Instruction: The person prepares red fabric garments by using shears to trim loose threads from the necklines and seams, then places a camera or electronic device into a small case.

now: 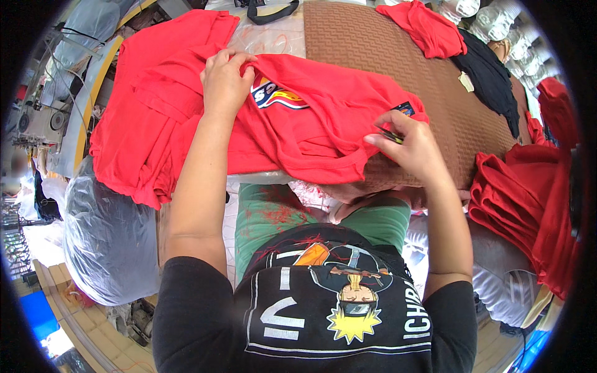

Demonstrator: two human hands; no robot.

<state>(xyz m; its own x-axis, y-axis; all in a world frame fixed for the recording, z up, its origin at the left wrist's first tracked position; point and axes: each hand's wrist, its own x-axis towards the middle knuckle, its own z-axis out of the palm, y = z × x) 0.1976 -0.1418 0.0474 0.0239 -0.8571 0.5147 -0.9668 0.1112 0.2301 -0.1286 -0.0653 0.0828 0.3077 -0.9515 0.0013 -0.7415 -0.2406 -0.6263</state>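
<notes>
- Pinching red shirt (298,124) fabric, left hand (225,81) grip is clamped beside the printed patch.
- Right hand (410,149) grip is closed on small snips (390,134) at the hem.
- Trimming looks underway; red stack (522,205) lies rightward.

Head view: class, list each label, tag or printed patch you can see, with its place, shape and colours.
Printed patch on red shirt, beside left hand: curved, white, blue, yellow.
Small dark label at shirt edge, above right hand: rectangular.
Pale paper tag on black garment: cream.
</notes>
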